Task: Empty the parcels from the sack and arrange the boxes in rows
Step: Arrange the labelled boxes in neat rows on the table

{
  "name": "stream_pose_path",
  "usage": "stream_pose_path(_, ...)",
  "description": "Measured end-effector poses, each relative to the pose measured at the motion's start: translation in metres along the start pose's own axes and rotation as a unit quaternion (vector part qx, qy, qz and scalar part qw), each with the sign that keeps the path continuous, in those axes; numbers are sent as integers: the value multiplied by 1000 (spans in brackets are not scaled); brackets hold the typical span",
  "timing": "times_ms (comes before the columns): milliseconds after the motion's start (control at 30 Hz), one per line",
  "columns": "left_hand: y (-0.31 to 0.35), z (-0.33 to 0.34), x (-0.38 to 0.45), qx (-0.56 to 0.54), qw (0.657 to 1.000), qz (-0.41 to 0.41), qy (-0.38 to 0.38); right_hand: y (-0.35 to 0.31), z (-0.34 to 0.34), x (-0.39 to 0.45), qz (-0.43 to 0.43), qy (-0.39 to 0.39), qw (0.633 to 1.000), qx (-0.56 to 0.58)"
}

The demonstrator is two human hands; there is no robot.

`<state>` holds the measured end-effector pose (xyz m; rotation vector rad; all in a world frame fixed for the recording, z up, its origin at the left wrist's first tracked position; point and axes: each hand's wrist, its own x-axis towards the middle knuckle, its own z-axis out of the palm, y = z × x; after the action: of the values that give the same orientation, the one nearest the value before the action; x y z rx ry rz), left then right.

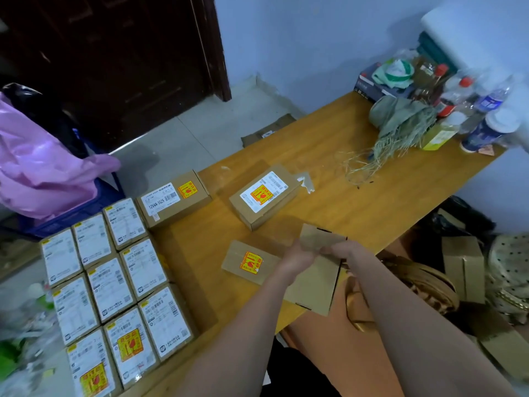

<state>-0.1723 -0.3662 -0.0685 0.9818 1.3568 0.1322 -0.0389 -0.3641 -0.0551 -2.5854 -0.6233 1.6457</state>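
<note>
A wooden table carried the lot. Labelled boxes stood in rows at its left end, touching, and three more boxes — one, another, a smaller one — lay apart. Bottles and a frayed cloth crowded the far corner.

table: smooth, slightly glossy yellow wood | boxes: matt brown cardboard; white paper labels | bag: glossy pink plastic | bottles: clear plastic
</note>
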Motion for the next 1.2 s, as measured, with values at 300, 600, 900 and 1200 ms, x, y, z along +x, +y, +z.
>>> stream_pose_path(300, 47, -34, -49, -11, 998, 59, -18, -87, -34, -32, -123, 22, 991, -48)
stream_pose_path(600, 46, -111, -79, 152, 987, 54, 13, -153, 38, -98, -208, 52, 948, -234)
stream_pose_path(900, 4, -197, -95, 56, 971, 29, 232, -199, 99, -122, -287, -121, 947, -79)
stream_pose_path(1200, -65, -245, -102, -432, 874, 49, 216, -194, 124, -88, -244, -182, 951, -57)
